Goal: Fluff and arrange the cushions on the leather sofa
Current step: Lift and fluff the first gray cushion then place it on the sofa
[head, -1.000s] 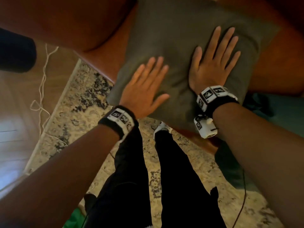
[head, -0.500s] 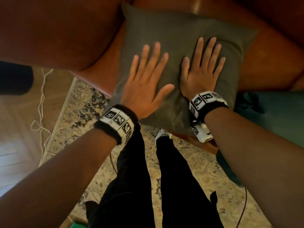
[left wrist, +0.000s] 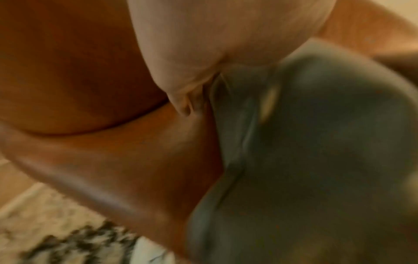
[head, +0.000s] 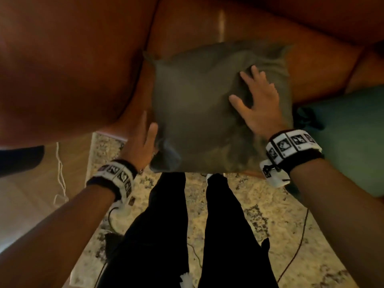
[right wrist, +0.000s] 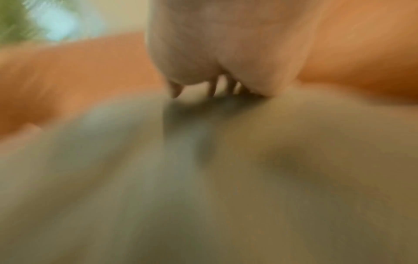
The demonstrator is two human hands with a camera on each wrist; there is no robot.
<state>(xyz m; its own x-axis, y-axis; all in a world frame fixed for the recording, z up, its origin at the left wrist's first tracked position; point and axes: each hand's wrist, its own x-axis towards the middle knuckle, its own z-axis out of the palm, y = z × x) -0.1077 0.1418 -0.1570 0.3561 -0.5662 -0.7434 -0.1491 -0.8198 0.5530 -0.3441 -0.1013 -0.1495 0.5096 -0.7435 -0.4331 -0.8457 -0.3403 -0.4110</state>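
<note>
Left hand's fingers hidden behind the olive cushion; both wrist views motion-blurred.

We see a speckled rug under black trouser legs, a wood floor to its left with a white cord lying on it, and a thin dark cable crossing the rug at right

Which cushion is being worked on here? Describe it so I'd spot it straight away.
Find the brown leather sofa. On its seat lies the olive-grey cushion, the right hand flat on top and the left hand at its near left edge. The neighbouring teal cushion, on its right, is untouched.
</note>
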